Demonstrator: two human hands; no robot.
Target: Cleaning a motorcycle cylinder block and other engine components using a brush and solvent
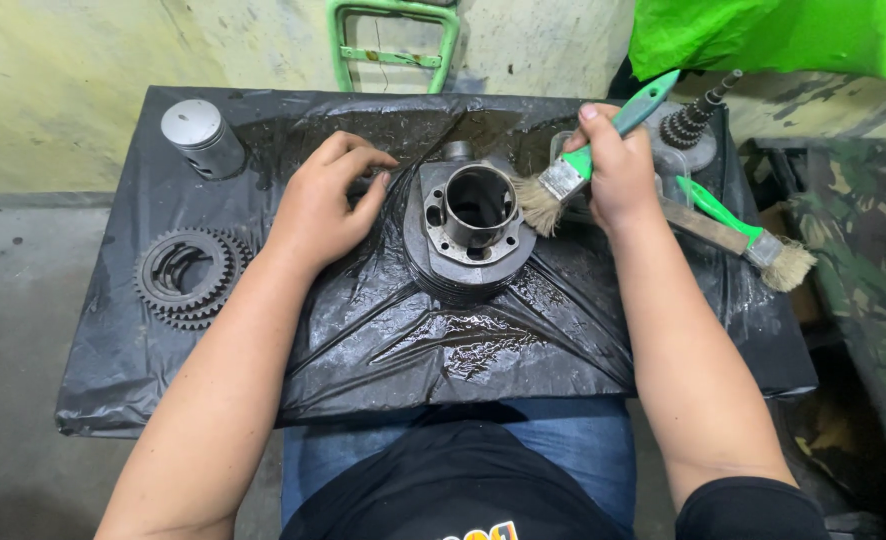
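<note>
Between the hands, an engine cylinder (470,232) sits on the wet surface (383,340). The left hand (320,205) steadies its fins, fingers spread; the right hand (618,170) grips a green-handled brush (583,160), bristles touching the cylinder's top flange. Scrubbing seems underway; brushing on round would need turning it.

Hidden and cut-off parts around the engine cylinder

The left hand (321,205) covers the cylinder's (471,235) left edge, so its contact there cannot be made out, and the bore's inside is too dark to read. The right hand (618,175) wraps the green-handled brush (588,150), hiding the middle of the handle; whether the bristles touch the cylinder is unclear. Behind that hand a clear container (663,165) and a ribbed metal part (691,118) are mostly blocked. The green frame (393,45) and green cloth (773,35) run off the top edge. The tabletop (263,390) itself is hidden under black plastic sheet (483,340).
</note>
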